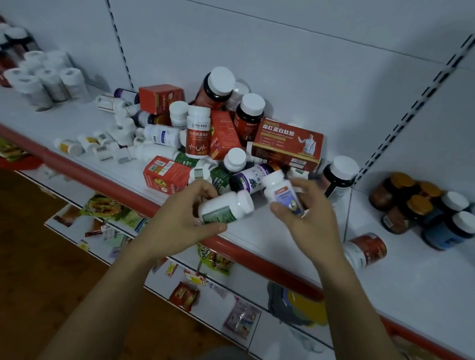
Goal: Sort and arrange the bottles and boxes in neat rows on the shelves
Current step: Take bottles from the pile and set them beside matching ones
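You face a white metal shelf (418, 288) with a red front edge (92, 171), and behind it stands a white back panel (294, 58) with black slotted uprights (117, 33). Below it you see a lower shelf (266, 329) and, at the left, a brown wooden floor (18, 250). The light is dim and a little blue.

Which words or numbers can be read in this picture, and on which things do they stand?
"血红蛋白肽粉": on the big red box.
Small line under it: too blurred.
On the red-label bottle: characters too blurred.
On the green-label bottle in the left hand and the blue-label bottle in the right hand: print too small.
All other labels: unreadable.
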